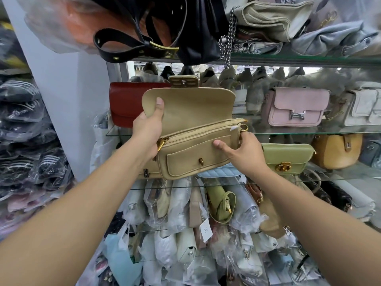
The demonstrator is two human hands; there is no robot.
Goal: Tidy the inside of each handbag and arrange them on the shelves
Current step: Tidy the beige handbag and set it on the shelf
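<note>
- Beige handbag (pixel 191 153) was up in mid-air before the glass shelf (pixel 309 132), long axis running left to right, flap (pixel 195 106) thrown open upward
- Left hand (pixel 147 131) pinched the flap's left edge, thumb inside
- Right hand (pixel 241 151) curled round the bag's right end, closer to the mouth, I'd say

beige handbag (pixel 191 141), flap up, blocks the middle of the shelf front. red bag (pixel 127 104) close behind on its left, green bag (pixel 286 159) just beside on the right, pale blue quilted bag (pixel 218 172) directly under. black strap (pixel 123 43) and chain (pixel 226 42) hang low overhead. bare strip of glass shelf (pixel 350 175) right of the green bag.
</note>
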